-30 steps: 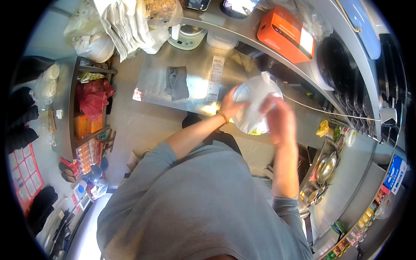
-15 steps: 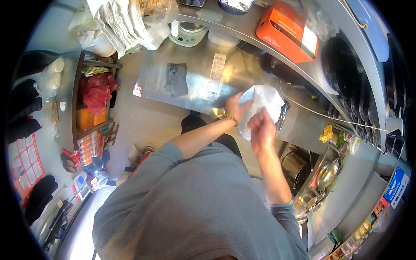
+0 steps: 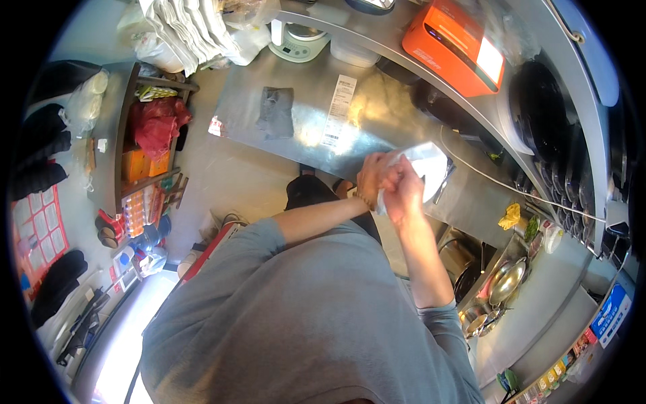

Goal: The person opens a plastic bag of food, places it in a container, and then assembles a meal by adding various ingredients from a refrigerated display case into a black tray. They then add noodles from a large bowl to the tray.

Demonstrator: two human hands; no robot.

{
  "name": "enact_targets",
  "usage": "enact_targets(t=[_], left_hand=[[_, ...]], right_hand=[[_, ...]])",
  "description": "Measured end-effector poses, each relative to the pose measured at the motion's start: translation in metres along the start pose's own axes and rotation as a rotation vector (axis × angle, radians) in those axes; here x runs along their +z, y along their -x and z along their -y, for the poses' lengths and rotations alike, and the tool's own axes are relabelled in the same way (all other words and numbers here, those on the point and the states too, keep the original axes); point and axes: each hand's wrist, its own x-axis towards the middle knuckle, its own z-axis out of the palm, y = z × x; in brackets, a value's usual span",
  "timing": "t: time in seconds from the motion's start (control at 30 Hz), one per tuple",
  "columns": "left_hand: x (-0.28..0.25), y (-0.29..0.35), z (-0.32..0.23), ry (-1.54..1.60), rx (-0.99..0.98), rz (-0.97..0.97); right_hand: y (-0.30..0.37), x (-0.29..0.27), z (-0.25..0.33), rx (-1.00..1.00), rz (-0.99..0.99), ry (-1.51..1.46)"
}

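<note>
A white bag [image 3: 431, 161], paper or thin plastic, is held over the front edge of the steel counter [image 3: 306, 149]. My left hand [image 3: 371, 176], with a beaded bracelet at its wrist, is closed on the bag's left side. Pressed up against it, my right hand [image 3: 406, 192] grips the gathered near part of the bag with bent fingers. The bag's far end fans out beyond my knuckles, and its contents are hidden. Left of the hands, a long printed paper slip [image 3: 339, 111] and a folded grey cloth [image 3: 276, 113] lie on the counter.
A pale green kitchen scale [image 3: 298, 48] stands at the counter's back. An orange box-shaped device [image 3: 452, 50] sits on the shelf above. A white cord [image 3: 501, 178] crosses at the right. Metal pots [image 3: 508, 279] are at the lower right, a wooden rack [image 3: 128, 151] at the left.
My hands have come together, the left moving in beside the right. The bag's near part is now bunched between them, with less of it showing.
</note>
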Motion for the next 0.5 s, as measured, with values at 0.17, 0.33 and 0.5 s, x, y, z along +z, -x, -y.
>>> enact_targets(t=[0.17, 0.33, 0.5], left_hand=[[-0.003, -0.053, 0.052, 0.157, -0.032, 0.033], [-0.009, -0.096, 0.056, -0.114, -0.002, -0.066], [-0.065, -0.131, 0.068, -0.465, 0.125, -0.375]], right_hand=[[0.019, 0.004, 0.07, 0.019, 0.094, -0.034], [0.005, -0.014, 0.089, -0.091, -0.026, 0.346], [-0.024, -0.061, 0.092, -0.303, -0.147, 0.527]])
